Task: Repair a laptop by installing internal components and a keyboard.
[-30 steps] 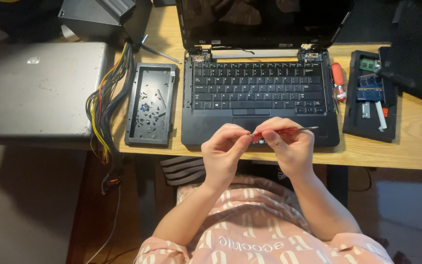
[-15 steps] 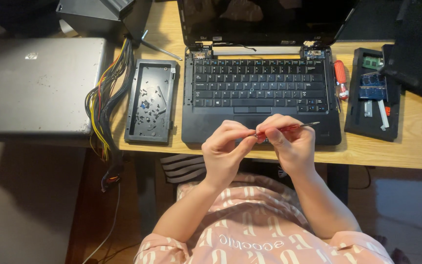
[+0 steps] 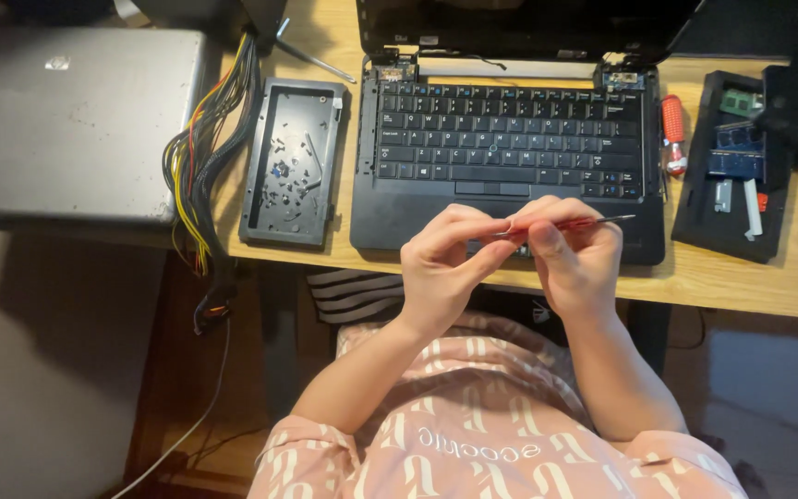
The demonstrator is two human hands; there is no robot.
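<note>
Here the left hand (image 3: 443, 263) and the right hand (image 3: 573, 251) meet above the front edge of the open black laptop (image 3: 510, 157), over its palm rest. Both hands pinch a thin red tool (image 3: 565, 223) that lies almost level; the fingertips of the left hand close on its left end, and the right hand holds its middle, while the metal tip points to the right. On the wooden counter (image 3: 750, 282), to the left of the laptop, lies a black tray (image 3: 294, 162) with small screws inside. Beside it hangs a bundle of coloured wires (image 3: 198, 166), and further left a closed grey laptop (image 3: 71, 120) rests. To the right lies a red screwdriver (image 3: 673, 134), then a second black tray (image 3: 731, 166) with small parts.
</note>
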